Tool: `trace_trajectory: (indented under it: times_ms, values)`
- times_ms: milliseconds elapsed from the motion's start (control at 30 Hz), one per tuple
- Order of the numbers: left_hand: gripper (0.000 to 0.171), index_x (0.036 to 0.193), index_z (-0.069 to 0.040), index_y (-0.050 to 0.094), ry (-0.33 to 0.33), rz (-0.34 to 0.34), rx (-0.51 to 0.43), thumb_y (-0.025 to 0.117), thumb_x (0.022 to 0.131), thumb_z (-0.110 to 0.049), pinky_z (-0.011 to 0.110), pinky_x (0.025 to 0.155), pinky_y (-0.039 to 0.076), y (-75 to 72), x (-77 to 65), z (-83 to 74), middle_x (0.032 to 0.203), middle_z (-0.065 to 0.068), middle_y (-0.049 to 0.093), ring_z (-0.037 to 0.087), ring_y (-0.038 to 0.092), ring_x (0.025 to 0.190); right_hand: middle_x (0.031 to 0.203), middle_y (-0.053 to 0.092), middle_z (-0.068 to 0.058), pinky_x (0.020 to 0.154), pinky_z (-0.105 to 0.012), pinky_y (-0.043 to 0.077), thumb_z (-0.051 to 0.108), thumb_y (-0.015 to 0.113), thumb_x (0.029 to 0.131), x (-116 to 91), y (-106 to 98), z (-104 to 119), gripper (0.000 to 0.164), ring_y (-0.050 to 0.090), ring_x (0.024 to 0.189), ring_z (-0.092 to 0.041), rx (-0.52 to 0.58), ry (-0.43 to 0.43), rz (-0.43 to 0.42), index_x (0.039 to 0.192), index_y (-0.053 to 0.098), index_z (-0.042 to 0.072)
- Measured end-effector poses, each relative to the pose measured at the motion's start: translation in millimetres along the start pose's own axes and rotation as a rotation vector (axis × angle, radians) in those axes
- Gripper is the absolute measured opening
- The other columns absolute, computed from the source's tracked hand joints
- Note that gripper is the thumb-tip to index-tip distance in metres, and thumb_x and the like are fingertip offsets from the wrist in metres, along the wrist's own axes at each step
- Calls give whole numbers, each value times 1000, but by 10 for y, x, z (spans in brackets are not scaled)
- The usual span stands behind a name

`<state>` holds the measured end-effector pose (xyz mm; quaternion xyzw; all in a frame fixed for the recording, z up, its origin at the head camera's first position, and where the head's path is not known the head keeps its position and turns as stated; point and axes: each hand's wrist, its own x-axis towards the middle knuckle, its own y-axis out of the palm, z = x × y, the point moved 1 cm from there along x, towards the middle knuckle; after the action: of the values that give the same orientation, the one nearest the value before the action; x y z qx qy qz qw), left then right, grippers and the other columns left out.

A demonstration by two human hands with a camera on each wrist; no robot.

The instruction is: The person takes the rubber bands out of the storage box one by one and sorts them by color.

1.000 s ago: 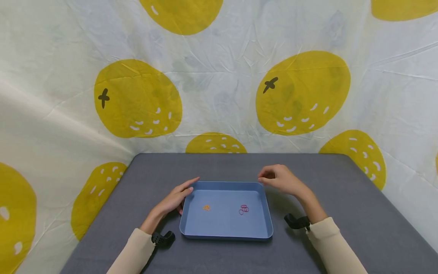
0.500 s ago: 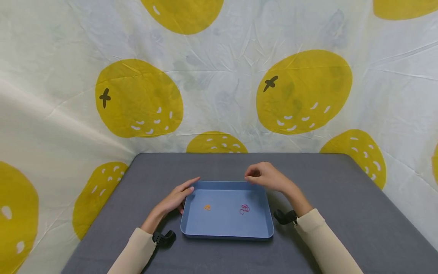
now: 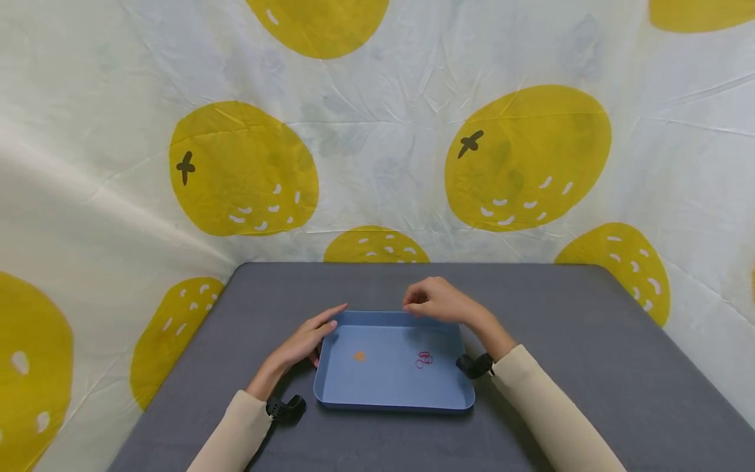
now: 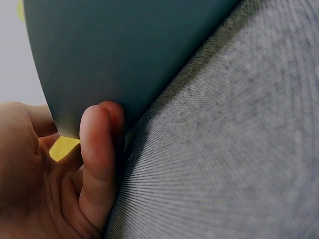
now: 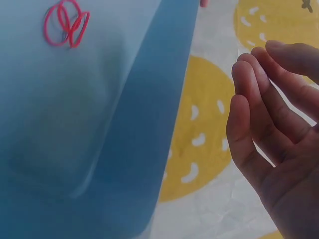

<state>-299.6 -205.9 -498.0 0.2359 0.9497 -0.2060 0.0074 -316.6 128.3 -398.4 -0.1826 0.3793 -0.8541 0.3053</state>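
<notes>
A shallow blue tray (image 3: 394, 387) lies on the table in the head view. My left hand (image 3: 302, 342) grips its far left corner, thumb over the rim; in the left wrist view fingers (image 4: 97, 149) press its outer wall. My right hand (image 3: 439, 300) hovers over the tray's far rim, fingers loosely curled and thumb near the fingertips. The right wrist view shows nothing between those fingers (image 5: 244, 79). Inside the tray, a few small orange bands (image 3: 359, 356) lie on the left, and several thin red rubber bands (image 3: 424, 360) lie on the right.
Dark grey cloth covers the table (image 3: 377, 439) around the tray. Behind and to the sides hangs a white curtain (image 3: 377, 164) printed with yellow fruit. Each wrist wears a black strap device (image 3: 474, 366).
My right hand has moved left along the tray's far rim, from beyond the right corner to near the middle. The left hand keeps its hold, and the bands have stayed put.
</notes>
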Motion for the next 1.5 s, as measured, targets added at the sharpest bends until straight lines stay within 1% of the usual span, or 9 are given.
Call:
trace_trajectory:
  times_ms: [100,267,533,633,800,900,1133,1267,1500]
  values:
    - [48,161,-37,38,0,1,1,43,113,-31,31,44,53,3,7,-4,164,16,35,17,52,45,95,77,-18,70,-26,57,16,68,100,65,56,19,16,69,76,-19,27,-22,23,102,77,3]
    - [48,160,-38,38,-1,-2,-3,42,113,-31,31,44,53,4,13,-4,164,16,36,17,52,45,94,77,-11,70,-25,56,19,68,101,200,211,66,19,65,75,-10,18,-21,62,104,78,4]
    - [49,162,-33,36,-10,6,-14,41,113,-32,32,44,53,0,23,-6,165,16,34,17,52,45,88,78,-8,68,-21,55,15,71,97,426,541,133,14,67,72,-12,31,-36,148,100,79,3]
    - [49,162,-33,36,-13,10,-25,41,113,-33,32,44,53,3,26,-7,165,16,35,17,51,45,86,77,-1,68,-20,55,12,72,95,481,653,148,10,65,71,-4,6,-44,159,97,80,7]
    - [48,161,-36,37,-10,13,-16,42,113,-34,32,44,53,8,27,-5,166,15,34,16,48,43,86,76,4,69,-20,56,9,75,93,517,784,173,7,65,72,-1,-2,-52,210,92,80,12]
    - [48,160,-38,38,-2,14,-12,43,112,-36,32,44,53,8,31,-3,167,14,32,16,47,42,85,76,4,67,-21,56,8,77,92,518,846,166,7,65,71,-3,-1,-37,236,90,80,13]
    - [49,161,-37,37,9,20,-13,42,112,-36,33,44,53,-11,28,-2,167,14,31,16,47,42,82,75,6,65,-19,54,11,83,88,539,939,132,5,63,69,-1,-27,-28,236,86,80,15]
    - [49,162,-34,36,12,22,-16,42,113,-35,32,44,53,-15,19,-1,167,15,31,16,47,42,81,75,5,64,-19,54,13,83,88,542,950,147,4,63,68,-1,-29,-33,231,86,80,13]
    - [49,161,-36,37,9,20,-24,42,113,-35,32,44,53,-22,12,9,167,14,31,16,48,43,77,73,7,62,-19,52,11,82,89,542,967,155,10,61,65,-2,-27,-27,235,82,78,16]
